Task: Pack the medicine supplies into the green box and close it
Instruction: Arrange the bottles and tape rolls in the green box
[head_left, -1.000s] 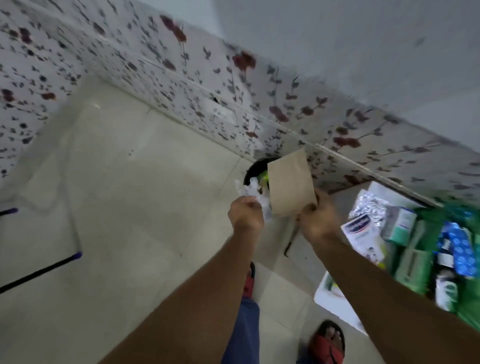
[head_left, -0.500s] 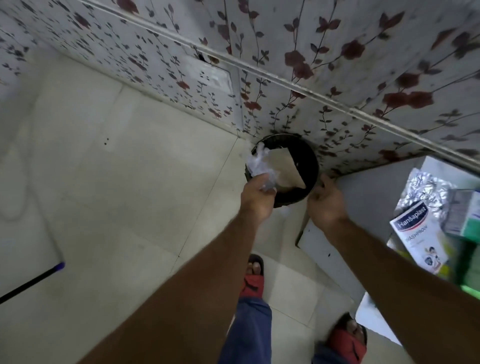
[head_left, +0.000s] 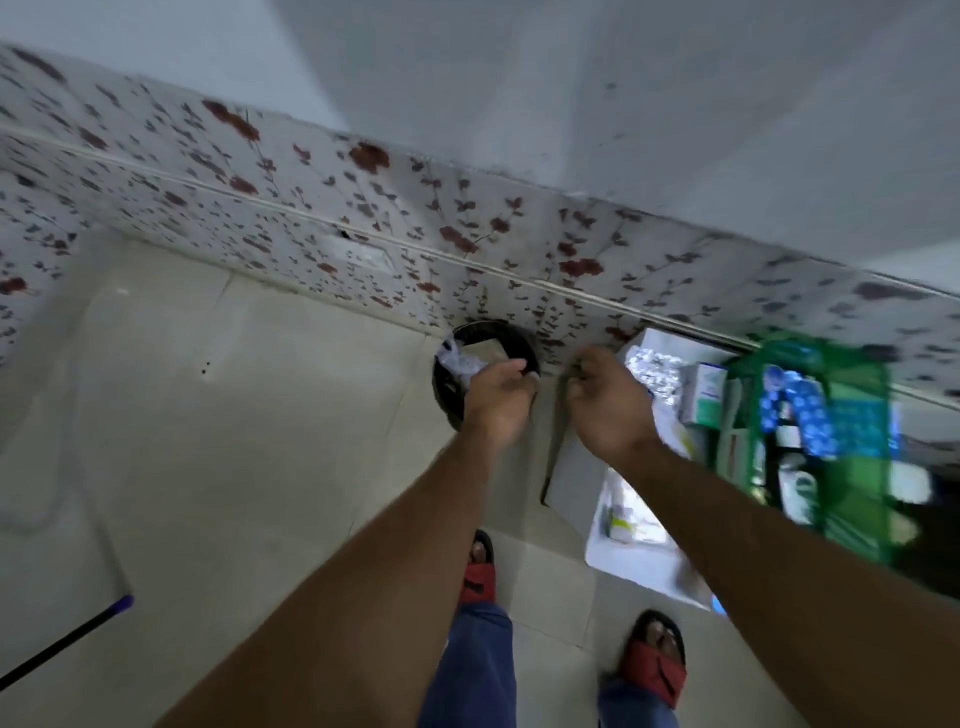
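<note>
The green box (head_left: 831, 457) stands open at the right on a white table (head_left: 571, 467), blurred, with several medicine packs and bottles inside. A silver foil pack (head_left: 652, 371) and a white-green carton (head_left: 706, 395) lie beside it. My left hand (head_left: 498, 402) reaches over a black round bin (head_left: 447, 395) on the floor and grips a crumpled white wrapper (head_left: 453, 359) at the bin's rim. A brown paper envelope (head_left: 491, 349) lies inside the bin. My right hand (head_left: 608, 410) hovers at the table's corner, fingers curled, holding nothing.
A flower-patterned wall (head_left: 363, 218) runs right behind the bin and table. Pale floor tiles (head_left: 234, 441) stretch to the left. My feet in red sandals (head_left: 478, 571) stand just below the hands. A dark rod (head_left: 67, 639) lies at the lower left.
The brown envelope left my right hand and dropped into the bin. My right hand drew back toward the table. The view swung right, bringing the green box back into sight.
</note>
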